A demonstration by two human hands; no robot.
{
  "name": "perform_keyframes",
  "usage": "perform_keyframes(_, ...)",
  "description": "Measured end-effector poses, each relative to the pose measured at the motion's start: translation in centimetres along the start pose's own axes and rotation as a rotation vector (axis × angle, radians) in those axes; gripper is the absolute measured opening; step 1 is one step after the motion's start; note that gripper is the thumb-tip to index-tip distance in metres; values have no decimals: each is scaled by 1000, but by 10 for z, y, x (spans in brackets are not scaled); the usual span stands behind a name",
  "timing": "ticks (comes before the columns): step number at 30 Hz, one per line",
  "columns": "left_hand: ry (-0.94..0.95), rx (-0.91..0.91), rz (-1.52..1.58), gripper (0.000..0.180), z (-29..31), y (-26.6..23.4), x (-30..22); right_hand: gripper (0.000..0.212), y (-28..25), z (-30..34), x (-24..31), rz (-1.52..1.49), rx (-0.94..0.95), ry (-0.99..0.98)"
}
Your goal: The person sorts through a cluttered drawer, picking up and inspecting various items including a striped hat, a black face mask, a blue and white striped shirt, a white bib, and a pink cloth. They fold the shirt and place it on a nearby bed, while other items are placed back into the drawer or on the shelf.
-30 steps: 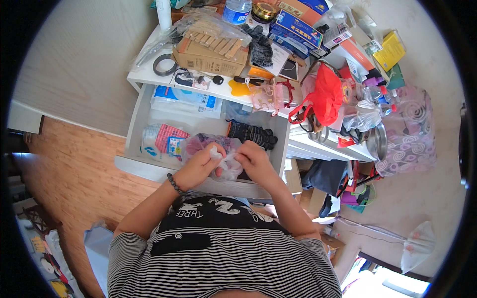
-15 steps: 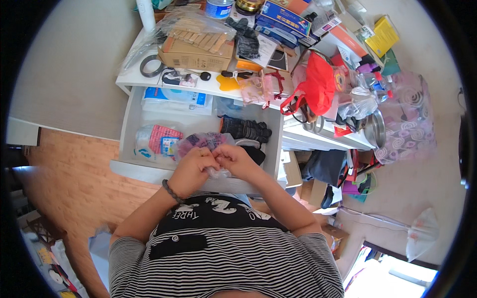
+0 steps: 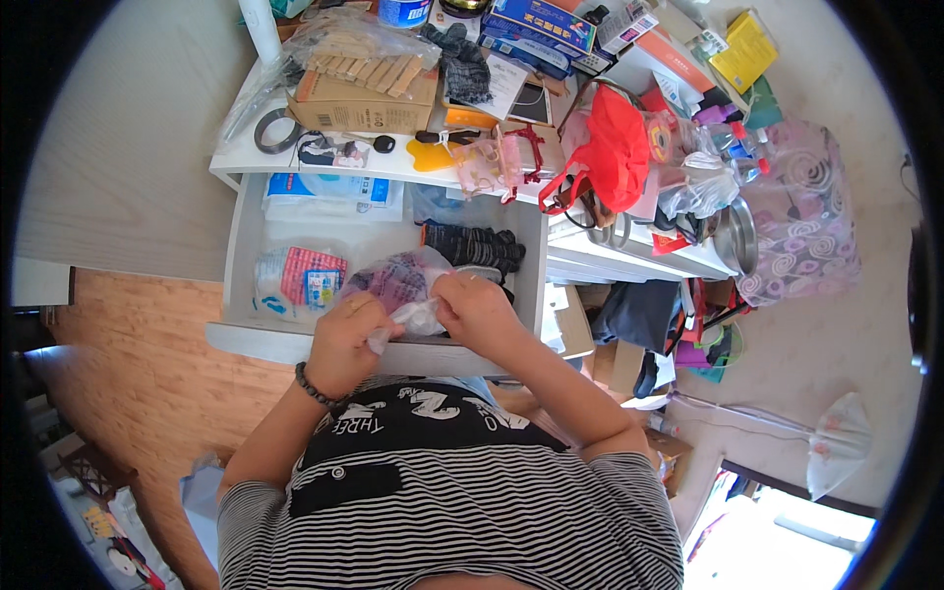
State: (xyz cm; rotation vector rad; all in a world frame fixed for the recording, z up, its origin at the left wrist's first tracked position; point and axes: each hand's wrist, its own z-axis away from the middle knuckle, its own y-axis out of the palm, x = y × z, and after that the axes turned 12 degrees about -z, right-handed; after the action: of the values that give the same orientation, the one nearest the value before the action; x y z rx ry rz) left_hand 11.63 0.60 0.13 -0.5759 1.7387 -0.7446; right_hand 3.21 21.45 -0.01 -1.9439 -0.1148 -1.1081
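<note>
A clear plastic bag with something pink and purple inside is between my hands, over the front of the open white drawer. My left hand grips one side of its gathered mouth. On the other side, my right hand pinches the plastic, and a whitish crumpled stretch of it spans the gap. In the drawer behind lie dark knitted gloves with an orange edge. A red-and-blue packet in clear wrap sits to the left, and a blue-and-white package at the back.
Above the drawer, the white desktop carries a cardboard box, a roll of dark tape, a yellow flat piece and a pink pouch. A red bag and a metal bowl stand at right.
My hands have moved apart, from close together to either side of the bag's mouth, stretching the plastic between them. The whole view has shifted slightly.
</note>
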Motion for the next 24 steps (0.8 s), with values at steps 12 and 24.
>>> perform_keyframes(12,119,-47,-233,27,-57,12,9,41,-40,-13,23,41,-28,-83)
perform_keyframes(24,730,-138,-813,23,-148,99,76,22,-35,-23,-128,861,190,-199)
